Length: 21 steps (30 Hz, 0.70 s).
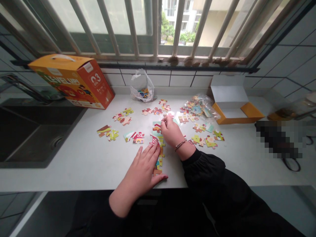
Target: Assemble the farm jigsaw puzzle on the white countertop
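Observation:
A narrow column of joined jigsaw pieces (161, 152) lies on the white counter in front of me. My left hand (143, 164) rests flat over its left side, fingers stretched out and covering part of it. At the column's upper end, my right hand (171, 130) is closed in a pinch near a piece with a red roof (157, 127). What its fingertips hold, if anything, is hidden. Just left of the column are loose pieces with a red barn (138, 135). More loose pieces (197, 140) lie right of my right wrist.
Several loose pieces (108, 132) are scattered across the counter (86, 168). Behind stand a clear bag of pieces (143, 89), another bag (201, 107) and an open orange-and-white box (230, 112). A large orange box (74, 82) stands beside the sink (24, 138). A blurred-out dark object (277, 140) lies right.

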{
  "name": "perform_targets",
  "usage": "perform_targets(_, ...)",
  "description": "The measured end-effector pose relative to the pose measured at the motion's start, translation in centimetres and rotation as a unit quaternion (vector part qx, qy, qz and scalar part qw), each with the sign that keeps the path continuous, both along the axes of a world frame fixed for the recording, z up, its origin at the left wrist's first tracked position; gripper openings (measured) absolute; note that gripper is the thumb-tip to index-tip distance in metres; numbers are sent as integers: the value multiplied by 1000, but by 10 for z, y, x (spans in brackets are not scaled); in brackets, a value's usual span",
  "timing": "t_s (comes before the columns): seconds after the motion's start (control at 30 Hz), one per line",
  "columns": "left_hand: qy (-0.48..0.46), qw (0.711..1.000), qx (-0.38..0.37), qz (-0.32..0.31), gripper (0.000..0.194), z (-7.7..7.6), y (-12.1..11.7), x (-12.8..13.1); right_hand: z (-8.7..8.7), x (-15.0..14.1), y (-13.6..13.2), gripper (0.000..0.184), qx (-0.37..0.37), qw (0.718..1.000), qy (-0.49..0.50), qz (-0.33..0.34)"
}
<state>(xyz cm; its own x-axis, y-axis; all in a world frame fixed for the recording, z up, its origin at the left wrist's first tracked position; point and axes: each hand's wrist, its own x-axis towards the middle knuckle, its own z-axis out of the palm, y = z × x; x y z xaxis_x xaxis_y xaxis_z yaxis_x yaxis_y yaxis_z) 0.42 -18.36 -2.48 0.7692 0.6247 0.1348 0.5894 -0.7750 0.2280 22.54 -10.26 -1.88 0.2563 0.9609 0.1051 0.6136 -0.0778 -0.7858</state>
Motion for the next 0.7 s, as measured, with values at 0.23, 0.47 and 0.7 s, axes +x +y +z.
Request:
perform_targets(0.23, 7, 1000, -10, 27, 98, -10, -6, 12, 1, 0, 0, 9, 0, 1000, -6, -3)
perform_targets(0.47, 5, 999, 5, 48, 97, -11, -6, 19, -1, 1, 1, 9, 8, 1000, -10, -1)
perform_targets(0.7, -7, 998, 18, 53, 106, -20, -3, 27, 0, -3, -3, 8, 50, 998, 42, 11)
